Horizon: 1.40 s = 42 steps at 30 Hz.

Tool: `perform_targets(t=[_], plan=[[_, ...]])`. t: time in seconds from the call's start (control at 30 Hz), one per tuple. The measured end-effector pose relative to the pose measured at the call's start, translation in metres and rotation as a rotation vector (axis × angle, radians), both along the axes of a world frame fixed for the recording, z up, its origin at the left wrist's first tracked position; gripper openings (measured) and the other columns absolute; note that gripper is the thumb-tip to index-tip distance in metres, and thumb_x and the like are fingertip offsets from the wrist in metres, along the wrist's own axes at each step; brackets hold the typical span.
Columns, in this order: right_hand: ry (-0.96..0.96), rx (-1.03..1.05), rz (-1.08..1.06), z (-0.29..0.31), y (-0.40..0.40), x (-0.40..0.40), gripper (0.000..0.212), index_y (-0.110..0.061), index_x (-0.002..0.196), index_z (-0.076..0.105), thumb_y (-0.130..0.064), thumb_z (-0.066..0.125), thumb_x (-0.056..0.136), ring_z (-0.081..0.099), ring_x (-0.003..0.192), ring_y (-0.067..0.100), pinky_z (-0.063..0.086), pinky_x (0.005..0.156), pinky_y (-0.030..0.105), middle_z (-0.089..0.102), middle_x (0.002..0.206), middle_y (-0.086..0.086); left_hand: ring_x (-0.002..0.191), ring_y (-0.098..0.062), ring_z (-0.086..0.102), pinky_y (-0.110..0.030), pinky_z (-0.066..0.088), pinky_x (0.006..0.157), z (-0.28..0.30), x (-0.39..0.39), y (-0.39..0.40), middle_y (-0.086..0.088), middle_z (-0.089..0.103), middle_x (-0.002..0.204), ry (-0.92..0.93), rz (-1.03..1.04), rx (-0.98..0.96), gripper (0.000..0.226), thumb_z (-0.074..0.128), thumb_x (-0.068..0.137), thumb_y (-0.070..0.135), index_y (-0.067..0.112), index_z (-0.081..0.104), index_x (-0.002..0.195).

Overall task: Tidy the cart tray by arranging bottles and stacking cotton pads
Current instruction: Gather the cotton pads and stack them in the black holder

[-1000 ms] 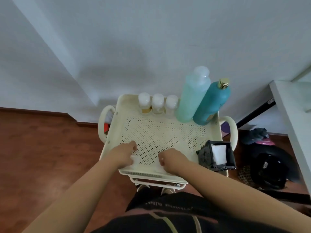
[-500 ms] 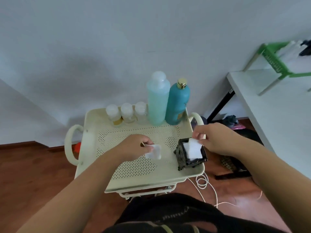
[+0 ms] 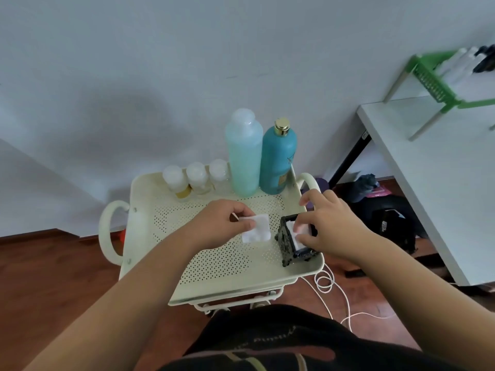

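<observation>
The cream perforated cart tray [image 3: 214, 266] sits at the centre of the frame, its far edge lined with bottles: three small white-capped bottles [image 3: 197, 178] in a row, then a tall pale-green bottle [image 3: 244, 153] and a teal bottle [image 3: 278, 156] with a gold cap, all upright and just beside one another. The left hand [image 3: 217, 223] hovers over the middle of the tray, its fingers [image 3: 247, 224] pinching white cotton pads [image 3: 255, 228] — the pads stick out toward the right of the frame. At the tray's right corner stands a small black holder [image 3: 290, 245] with more white pads [image 3: 297, 231] stacked inside. The right hand [image 3: 326, 223] is over this holder, fingertips pressed on the pad at the top of the stack, index finger raised. A white counter [image 3: 442, 183] with a green rack [image 3: 434, 79] fills the right of the frame; a white cord [image 3: 326, 285] loops on the wooden floor [image 3: 53, 277].
</observation>
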State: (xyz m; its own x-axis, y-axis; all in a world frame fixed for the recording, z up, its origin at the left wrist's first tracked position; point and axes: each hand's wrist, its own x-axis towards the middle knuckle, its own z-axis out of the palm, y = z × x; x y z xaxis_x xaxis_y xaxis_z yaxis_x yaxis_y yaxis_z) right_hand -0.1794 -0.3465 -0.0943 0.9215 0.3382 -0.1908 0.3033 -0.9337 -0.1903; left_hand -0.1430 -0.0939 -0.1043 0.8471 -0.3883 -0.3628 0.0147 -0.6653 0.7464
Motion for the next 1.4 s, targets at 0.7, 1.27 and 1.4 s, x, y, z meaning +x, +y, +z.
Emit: perform_targets(t=[0.7,1.27,1.4], plan=[[-0.046,0.046,-0.328,0.016,-0.029,0.000,0.021,-0.039,0.092,0.066,-0.027,0.060,0.075,0.039,0.096,0.023,0.039,0.087,0.038,0.054,0.109,-0.007,0.070,-0.008,0.056,-0.030,0.044,0.064,-0.008,-0.009,-0.093,0.010,0.063,0.078,-0.143,-0.092,0.011,0.020,0.065,0.079,0.030,0.036,0.053,0.092],[-0.153,0.195,-0.428,0.004,-0.022,-0.009,0.008,-0.030,0.084,0.068,-0.028,0.063,0.078,0.044,0.084,0.023,0.046,0.077,0.042,0.059,0.090,-0.003,0.094,-0.027,0.049,-0.040,0.033,0.079,0.004,-0.024,-0.099,0.007,0.066,0.084,-0.823,-0.396,0.352,0.024,0.061,0.083,0.038,0.020,0.075,0.077],[-0.156,0.205,-0.426,0.004,-0.021,-0.007,0.009,-0.029,0.083,0.068,-0.026,0.063,0.076,0.045,0.082,0.024,0.048,0.076,0.043,0.060,0.088,-0.003,0.112,-0.028,0.039,-0.044,0.026,0.093,0.003,-0.027,-0.100,0.004,0.063,0.087,-0.684,-0.561,0.515,0.034,0.043,0.090,0.030,0.015,0.072,0.080]])
